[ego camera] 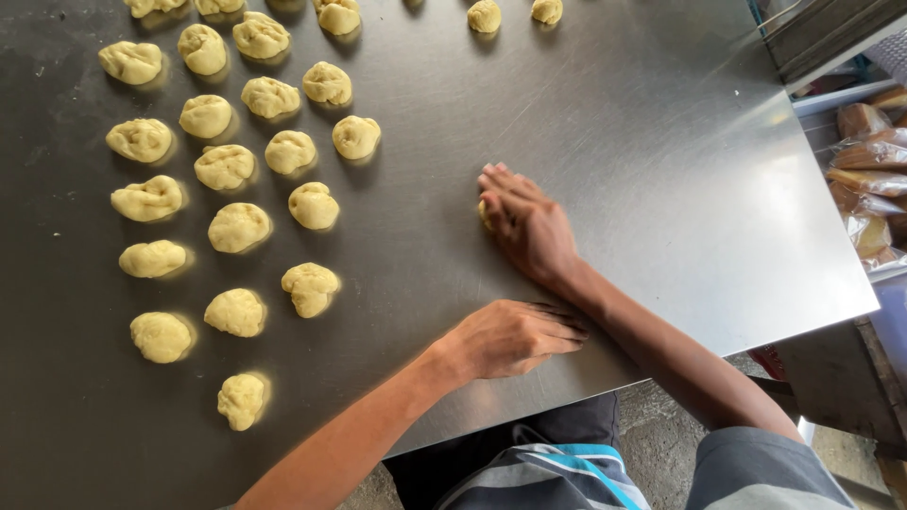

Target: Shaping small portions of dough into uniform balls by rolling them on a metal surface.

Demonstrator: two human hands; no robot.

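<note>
**Palm pressing a dough piece on the steel table**

The right hand [524, 222] is lying flat, fingers together and pointing toward ten o'clock, cupping a small dough piece [484, 213] against the steel table [661, 142]. Only a pale yellow sliver is showing at the edge of the palm, near the middle of the table; the rest is hidden under the hand, so its shape cannot be told. The grip is a loose cover from above, not a clench. The left hand [515, 337] is resting at about six o'clock from it, near the table's front edge, fingers stretched toward three o'clock, holding nothing.

What could go wrong, as a judgement: the sheet looks bare and glossy, so the piece may be sliding under the palm instead of turning, coming out flattened or smeared. Too much pressure could be tearing the surface; too little could be leaving it as lumpy as its neighbours. The left hand is sitting close to the edge, and a slip there could be unbalancing the working arm.

The portioned dough lumps [236, 227] are lying in loose rows at nine to eleven o'clock, well apart from the hands, each one pale yellow, knobbly and creased, none touching another. A few more [485, 16] are sitting at twelve o'clock. Wrapped loaves [864, 170] are stacked off the table at three o'clock.
</note>
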